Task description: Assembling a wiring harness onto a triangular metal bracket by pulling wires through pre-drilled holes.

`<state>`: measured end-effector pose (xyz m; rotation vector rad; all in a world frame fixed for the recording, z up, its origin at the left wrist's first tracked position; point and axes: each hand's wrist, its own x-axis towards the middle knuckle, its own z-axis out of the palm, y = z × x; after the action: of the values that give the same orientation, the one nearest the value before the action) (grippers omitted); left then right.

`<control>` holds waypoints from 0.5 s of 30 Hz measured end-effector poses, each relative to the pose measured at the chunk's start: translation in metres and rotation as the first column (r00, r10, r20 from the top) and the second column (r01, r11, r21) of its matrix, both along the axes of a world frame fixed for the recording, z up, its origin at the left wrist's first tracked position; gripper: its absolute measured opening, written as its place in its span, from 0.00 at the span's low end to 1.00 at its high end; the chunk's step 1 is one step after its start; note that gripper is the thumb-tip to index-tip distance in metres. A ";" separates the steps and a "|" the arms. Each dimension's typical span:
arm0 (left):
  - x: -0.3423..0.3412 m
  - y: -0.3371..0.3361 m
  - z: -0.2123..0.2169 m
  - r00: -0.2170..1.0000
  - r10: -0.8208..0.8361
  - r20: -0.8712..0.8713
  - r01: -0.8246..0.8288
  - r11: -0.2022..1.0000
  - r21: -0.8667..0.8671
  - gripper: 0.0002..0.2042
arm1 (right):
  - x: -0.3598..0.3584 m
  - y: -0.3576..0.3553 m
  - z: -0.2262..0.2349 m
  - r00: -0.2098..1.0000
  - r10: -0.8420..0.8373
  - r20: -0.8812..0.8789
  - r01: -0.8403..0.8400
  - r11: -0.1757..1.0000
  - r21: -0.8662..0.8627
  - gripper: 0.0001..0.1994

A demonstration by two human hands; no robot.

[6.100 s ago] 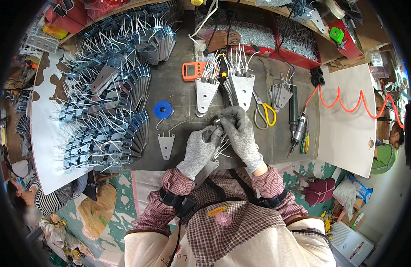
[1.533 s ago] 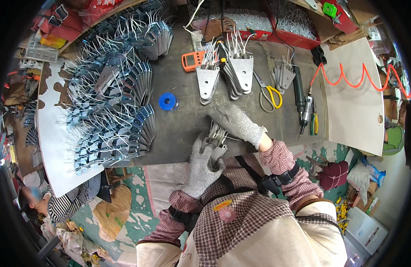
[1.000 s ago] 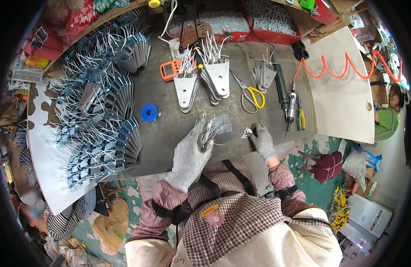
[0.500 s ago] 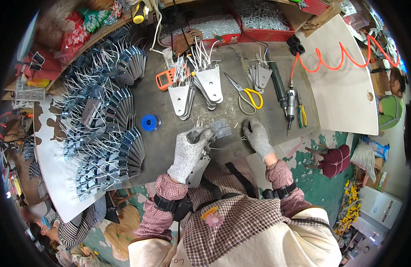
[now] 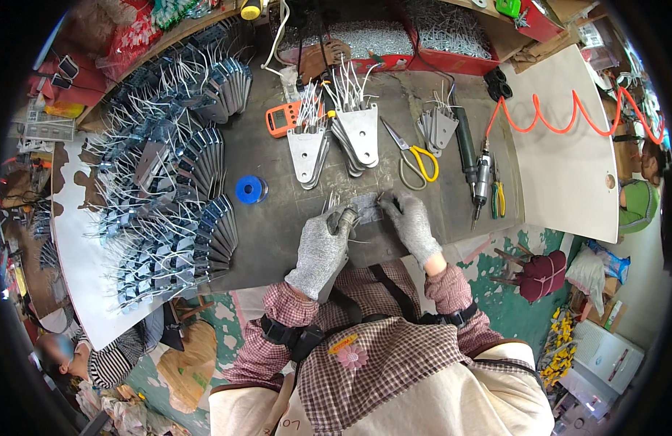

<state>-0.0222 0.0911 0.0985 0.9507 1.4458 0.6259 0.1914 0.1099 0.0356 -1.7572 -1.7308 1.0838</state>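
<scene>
My left hand, in a grey knit glove, is closed round a metal plate. Most of that plate is hidden under the glove, and thin white wire ends show by the fingertips. My right hand, gloved too, is a little to its right, thumb and fingers pinched together near a small grey sheet on the table. Whatever is in that pinch is too small to name. Beyond my hands stand two stacks of metal plates with white wires, a left stack and a right stack.
Many wired plates fan out at left beside a blue spool. An orange meter, yellow-handled scissors, a small plate stack, a power screwdriver and pliers lie across the table. Red bins hold small metal parts.
My right hand has moved left and forward, closer to my left hand. My left hand has turned so the plate shows less below it. The whole view has shifted slightly.
</scene>
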 end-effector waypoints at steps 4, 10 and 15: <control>0.000 -0.006 -0.022 0.987 0.002 -0.160 0.032 0.978 0.205 0.10 | -0.038 0.011 0.043 0.747 -0.233 -0.622 0.116 0.968 -0.223 0.10; 0.000 -0.001 -0.013 0.980 -0.002 -0.200 0.032 0.989 0.147 0.10 | -0.050 0.012 0.044 0.824 -0.082 -0.560 0.052 0.996 -0.070 0.12; 0.003 -0.003 -0.017 0.990 0.036 -0.139 -0.017 0.990 0.140 0.16 | -0.054 0.011 0.050 0.825 -0.076 -0.560 0.044 0.997 -0.071 0.12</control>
<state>-0.0196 0.0881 0.0812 1.1042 1.5581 0.6967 0.1369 0.1209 0.0851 -1.3154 -1.2757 1.4525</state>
